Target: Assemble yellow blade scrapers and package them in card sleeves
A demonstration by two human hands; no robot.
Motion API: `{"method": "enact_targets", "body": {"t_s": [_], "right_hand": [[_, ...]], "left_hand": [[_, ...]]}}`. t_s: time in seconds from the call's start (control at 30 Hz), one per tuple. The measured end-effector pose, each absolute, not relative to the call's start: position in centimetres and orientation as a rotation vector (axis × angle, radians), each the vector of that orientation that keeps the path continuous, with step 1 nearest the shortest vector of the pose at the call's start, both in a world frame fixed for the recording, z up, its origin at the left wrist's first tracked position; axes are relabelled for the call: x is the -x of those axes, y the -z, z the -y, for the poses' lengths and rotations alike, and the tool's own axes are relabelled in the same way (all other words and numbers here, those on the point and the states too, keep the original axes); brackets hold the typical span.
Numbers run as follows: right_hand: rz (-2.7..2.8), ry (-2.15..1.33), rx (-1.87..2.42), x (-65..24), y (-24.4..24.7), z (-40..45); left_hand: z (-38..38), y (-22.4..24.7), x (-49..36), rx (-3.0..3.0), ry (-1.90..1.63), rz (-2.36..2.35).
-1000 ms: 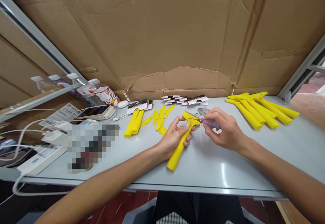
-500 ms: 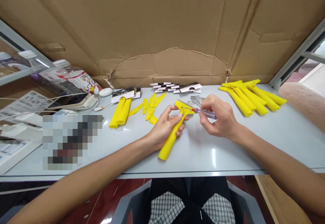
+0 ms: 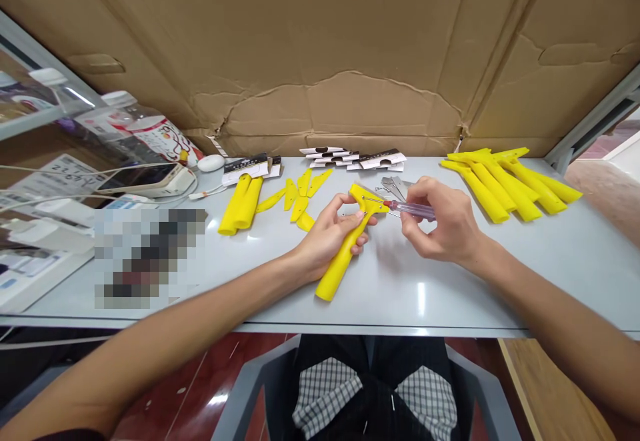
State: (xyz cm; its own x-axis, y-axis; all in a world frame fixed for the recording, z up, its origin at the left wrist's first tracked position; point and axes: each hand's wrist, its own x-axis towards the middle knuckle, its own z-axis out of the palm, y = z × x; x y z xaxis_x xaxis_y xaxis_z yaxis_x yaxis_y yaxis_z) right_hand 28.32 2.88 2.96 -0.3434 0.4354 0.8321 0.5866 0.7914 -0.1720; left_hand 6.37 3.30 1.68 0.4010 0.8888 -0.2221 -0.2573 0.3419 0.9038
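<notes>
**Yellow plastic scraper point(image 3: 340, 271) held up to a small screwdriver point(image 3: 413, 210)**

The scraper sits just above the near middle of the pale grey table point(image 3: 400, 314), off the tabletop, with its handle slanting down toward the person and its wide head pointing to 12 o'clock. The left hand point(image 3: 327, 238) wraps the upper handle, and the fingers curl around it just below the head. That grip appears to steady the head and turn it toward the right hand point(image 3: 440, 218), which pinches the screwdriver's clear purple handle in its fingertips. The hands are close but apart, joined only through the thin shaft that reaches across the scraper's head. Exactly where the tip lands is too small to make out, and the left fingers hide part of the head.

At 1 o'clock, just beyond the right hand, lies a small pile of metal blades point(image 3: 393, 188), partly hidden by that hand. Loose yellow handles point(image 3: 505, 184) are heaped at 2 o'clock. Small yellow plastic pieces point(image 3: 299, 196) lie at 11 o'clock, and two more yellow handles point(image 3: 239, 204) lie at 10 o'clock. Printed card strips point(image 3: 353, 158) are stacked at 12 o'clock. A pixelated patch point(image 3: 150, 258) at 9 o'clock hides whatever lies there.
</notes>
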Motion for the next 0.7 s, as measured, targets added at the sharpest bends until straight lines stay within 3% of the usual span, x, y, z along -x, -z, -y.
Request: {"method": "enact_targets", "body": {"t_s": [0.3,0.7], "right_hand": [[1.892,0.367,0.874,-28.27,-2.83,-3.0],[1.984,0.27,1.012,-29.2,-2.94,-3.33]], "left_hand": [[-3.37,-1.72,-6.49,-0.886,-0.885,-0.849],[-3.25,-1.91,-6.83,-0.846,-0.889,-0.875]]}}
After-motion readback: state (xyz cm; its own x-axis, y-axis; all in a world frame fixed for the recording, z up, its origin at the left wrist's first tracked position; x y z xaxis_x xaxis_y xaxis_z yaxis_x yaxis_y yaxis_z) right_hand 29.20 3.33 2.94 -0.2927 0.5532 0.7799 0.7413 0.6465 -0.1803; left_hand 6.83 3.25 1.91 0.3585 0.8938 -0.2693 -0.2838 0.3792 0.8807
